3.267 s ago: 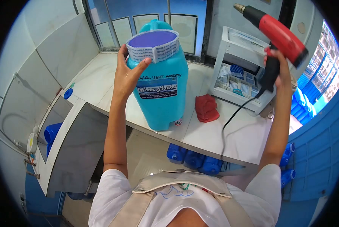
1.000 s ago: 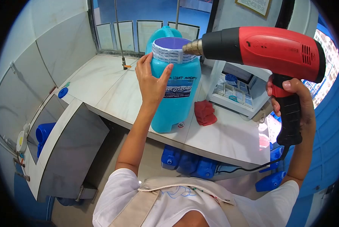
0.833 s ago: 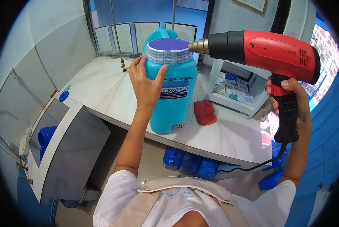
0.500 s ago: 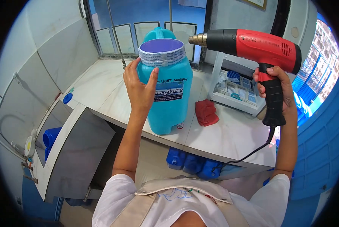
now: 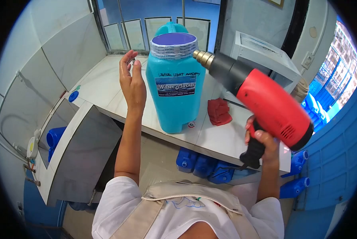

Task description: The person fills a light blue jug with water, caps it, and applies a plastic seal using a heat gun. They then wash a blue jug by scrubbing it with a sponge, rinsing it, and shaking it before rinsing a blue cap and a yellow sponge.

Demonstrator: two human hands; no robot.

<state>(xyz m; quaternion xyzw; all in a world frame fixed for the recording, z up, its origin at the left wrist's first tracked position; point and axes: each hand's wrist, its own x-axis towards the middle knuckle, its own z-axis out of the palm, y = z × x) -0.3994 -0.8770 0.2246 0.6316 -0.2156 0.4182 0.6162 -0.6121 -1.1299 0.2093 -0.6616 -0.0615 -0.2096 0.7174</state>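
Note:
A turquoise water jug [image 5: 176, 107] stands upright on the white tiled counter, with a label and handwriting on its front. Its purple cap [image 5: 174, 38] is ringed by a printed plastic seal band [image 5: 174, 51]. My right hand [image 5: 266, 141] grips the handle of a red and black heat gun [image 5: 272, 105]. The metal nozzle points up and left, close to the right side of the seal band. Left of the jug, my left hand [image 5: 133, 81] is raised, apart from it, fingers extended and holding nothing.
A folded red cloth [image 5: 219, 112] lies on the counter [image 5: 146, 119] right of the jug. Behind the heat gun stands a white cabinet [image 5: 262, 51]. Several blue containers [image 5: 204, 164] sit under the counter, others [image 5: 296, 187] at the right. A sink area with a blue container [image 5: 55, 137] is at the left.
My left hand has let go of the jug and moved left. The heat gun has swung lower and left, tilting its nozzle upward near the seal band.

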